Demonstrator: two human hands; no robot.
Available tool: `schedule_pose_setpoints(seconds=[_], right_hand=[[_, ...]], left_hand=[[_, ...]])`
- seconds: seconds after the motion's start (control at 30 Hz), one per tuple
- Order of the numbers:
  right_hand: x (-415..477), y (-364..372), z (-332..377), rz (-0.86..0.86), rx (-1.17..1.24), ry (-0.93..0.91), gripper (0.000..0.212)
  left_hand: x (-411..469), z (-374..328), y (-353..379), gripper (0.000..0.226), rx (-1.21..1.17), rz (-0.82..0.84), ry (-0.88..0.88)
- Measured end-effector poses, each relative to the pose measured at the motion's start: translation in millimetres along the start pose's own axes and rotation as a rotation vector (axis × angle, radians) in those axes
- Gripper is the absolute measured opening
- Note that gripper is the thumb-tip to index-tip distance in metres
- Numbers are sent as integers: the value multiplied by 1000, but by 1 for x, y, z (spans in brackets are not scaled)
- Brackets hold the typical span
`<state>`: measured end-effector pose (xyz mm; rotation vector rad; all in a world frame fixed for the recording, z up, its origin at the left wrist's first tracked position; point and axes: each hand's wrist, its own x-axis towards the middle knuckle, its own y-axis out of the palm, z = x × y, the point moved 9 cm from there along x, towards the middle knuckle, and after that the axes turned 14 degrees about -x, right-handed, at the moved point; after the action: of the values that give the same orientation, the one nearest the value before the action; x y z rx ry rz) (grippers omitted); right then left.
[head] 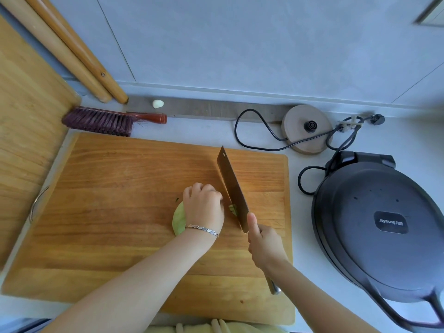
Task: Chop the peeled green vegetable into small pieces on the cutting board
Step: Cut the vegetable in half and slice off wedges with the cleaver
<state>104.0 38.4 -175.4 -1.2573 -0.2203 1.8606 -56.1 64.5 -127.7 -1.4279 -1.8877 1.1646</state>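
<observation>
The peeled green vegetable (179, 218) lies on the cutting board (120, 188) under my left hand (204, 207), which curls over it, and I think the cleaver (231, 188), gripped firmly in my right hand (264, 243), should slide along the knuckles for thin cuts.

Wood cutting board (134, 212) w/ matt, visible grain; metal cleaver (231, 188) blade dull; grill (384, 236) matt dark plastic.
</observation>
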Motion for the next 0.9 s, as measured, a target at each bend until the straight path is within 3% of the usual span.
schedule_pose_setpoints(seconds=[0.07, 0.17, 0.23, 0.3, 0.37, 0.43, 0.53, 0.67, 0.73, 0.8, 0.9], right_hand=[[0, -2, -1, 30, 135, 29, 58], [-4, -12, -5, 48, 293, 66, 58], [-6, -25, -9, 30, 315, 63, 58], [-4, -41, -13, 4, 225, 50, 58], [-2, -57, -14, -33, 3, -10, 55], [-3, -68, -9, -59, -279, -116, 54], [-7, -74, 3, -78, -661, -249, 50], [-9, -74, 16, -94, -939, -336, 50], [-10, -78, 18, -118, -987, -351, 52], [-12, -85, 18, -142, -1018, -358, 51], [-15, -98, 10, -172, -978, -302, 51]], left_hand=[[-1, -11, 2, 22, 6, 51, 106], [-13, -33, 29, 25, 92, 296, 287], [-23, -42, 34, 25, 80, 318, 325], [-20, -44, 9, 25, -132, 65, 304], [-24, -48, -40, 26, -357, -315, 386], [-24, -65, -72, 24, -450, -393, 566], [-3, -97, -82, 18, -282, -118, 718], [22, -84, -23, 23, -11, 656, 425], [13, -79, 2, 28, 68, 901, 347], [11, -69, 16, 44, 130, 992, 217], [36, -68, 2, 53, 138, 776, 183]])
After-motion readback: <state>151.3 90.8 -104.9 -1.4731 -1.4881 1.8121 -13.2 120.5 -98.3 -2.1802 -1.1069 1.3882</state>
